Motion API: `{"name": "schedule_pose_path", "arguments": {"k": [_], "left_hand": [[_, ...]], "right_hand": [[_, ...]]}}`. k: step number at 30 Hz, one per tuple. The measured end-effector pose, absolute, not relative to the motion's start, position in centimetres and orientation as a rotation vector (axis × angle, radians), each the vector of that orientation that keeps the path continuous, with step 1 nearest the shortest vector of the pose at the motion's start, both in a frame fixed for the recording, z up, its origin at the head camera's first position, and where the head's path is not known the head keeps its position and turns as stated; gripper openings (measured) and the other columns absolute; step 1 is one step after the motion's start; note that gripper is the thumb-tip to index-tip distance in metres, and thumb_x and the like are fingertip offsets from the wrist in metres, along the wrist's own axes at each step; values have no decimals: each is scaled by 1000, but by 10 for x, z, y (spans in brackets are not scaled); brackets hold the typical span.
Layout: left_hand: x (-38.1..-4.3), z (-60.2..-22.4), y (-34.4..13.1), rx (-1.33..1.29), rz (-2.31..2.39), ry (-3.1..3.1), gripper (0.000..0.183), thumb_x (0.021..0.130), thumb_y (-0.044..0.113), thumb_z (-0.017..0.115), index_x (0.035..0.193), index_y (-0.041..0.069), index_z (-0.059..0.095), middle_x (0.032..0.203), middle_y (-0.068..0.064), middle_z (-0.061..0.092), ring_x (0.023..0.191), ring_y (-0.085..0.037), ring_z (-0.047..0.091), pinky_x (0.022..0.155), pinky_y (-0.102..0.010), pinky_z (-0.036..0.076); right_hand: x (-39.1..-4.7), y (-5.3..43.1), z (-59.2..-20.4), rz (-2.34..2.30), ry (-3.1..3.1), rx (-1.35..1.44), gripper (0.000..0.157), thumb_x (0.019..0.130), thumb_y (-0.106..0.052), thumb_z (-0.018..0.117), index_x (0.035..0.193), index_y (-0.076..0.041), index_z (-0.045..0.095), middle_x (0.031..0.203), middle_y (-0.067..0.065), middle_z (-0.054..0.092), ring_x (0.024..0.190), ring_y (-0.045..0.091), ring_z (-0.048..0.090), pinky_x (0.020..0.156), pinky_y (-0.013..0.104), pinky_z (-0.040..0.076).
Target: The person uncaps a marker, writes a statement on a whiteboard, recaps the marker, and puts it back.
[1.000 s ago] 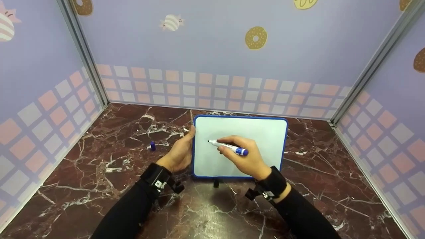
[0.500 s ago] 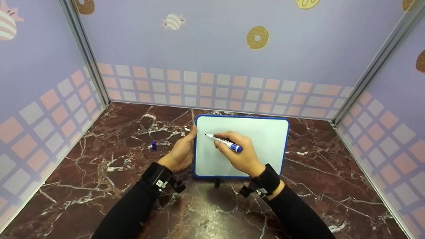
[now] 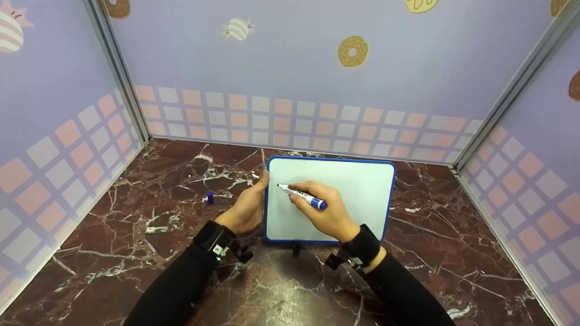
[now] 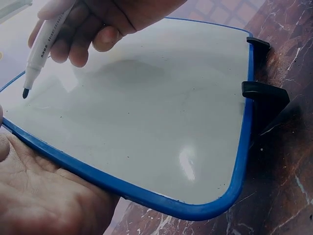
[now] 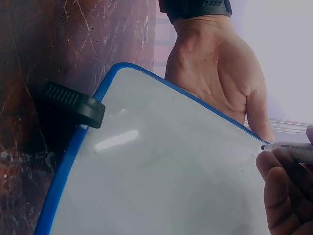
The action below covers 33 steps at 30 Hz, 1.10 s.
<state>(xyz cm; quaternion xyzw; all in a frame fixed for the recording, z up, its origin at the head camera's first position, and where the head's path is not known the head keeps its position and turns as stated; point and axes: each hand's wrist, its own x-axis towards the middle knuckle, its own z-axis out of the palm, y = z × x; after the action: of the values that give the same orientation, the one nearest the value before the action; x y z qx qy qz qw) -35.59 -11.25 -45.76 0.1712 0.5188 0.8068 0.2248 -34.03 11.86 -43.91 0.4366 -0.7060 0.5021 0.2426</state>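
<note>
A small whiteboard (image 3: 362,185) with a blue frame stands tilted on black feet (image 4: 268,95), its white face bare of ink lines. My left hand (image 3: 244,209) grips its left edge, thumb at the rim and fingers hidden behind. In my right hand (image 3: 327,208), thumb and fingers pinch a white marker (image 3: 304,198) with a blue end. The marker is uncapped, its dark tip close over the upper left part of the board. In the left wrist view, the marker (image 4: 45,49) points down at the white face. A blue-purple marker cap (image 3: 210,198) stands left of my left hand.
The tabletop (image 3: 136,253) is dark red marble with white veins. Patterned lilac walls (image 3: 290,68) enclose it at the back and on both sides, with metal posts (image 3: 122,77) in the corners. Each wrist wears a black strap with a camera (image 3: 219,244).
My right hand has moved left and slightly up with the marker, its tip going closer to the board's left edge. The left hand keeps its grip on the board.
</note>
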Motion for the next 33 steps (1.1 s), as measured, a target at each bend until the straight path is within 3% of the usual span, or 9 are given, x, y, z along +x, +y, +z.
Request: {"name": "schedule_pose_path", "arguments": {"k": [33], "left_hand": [[-357,-459,-113,463,2217,1440,73,115,69,27,149,13,57,134,-9,71,128,-28,67,111,-50,54]], "right_hand": [[-341,120,-440,1381,-2003,1213,27,104,-1,79,130,-1,80,123,10,81,105,29,77,89,28,61]]}}
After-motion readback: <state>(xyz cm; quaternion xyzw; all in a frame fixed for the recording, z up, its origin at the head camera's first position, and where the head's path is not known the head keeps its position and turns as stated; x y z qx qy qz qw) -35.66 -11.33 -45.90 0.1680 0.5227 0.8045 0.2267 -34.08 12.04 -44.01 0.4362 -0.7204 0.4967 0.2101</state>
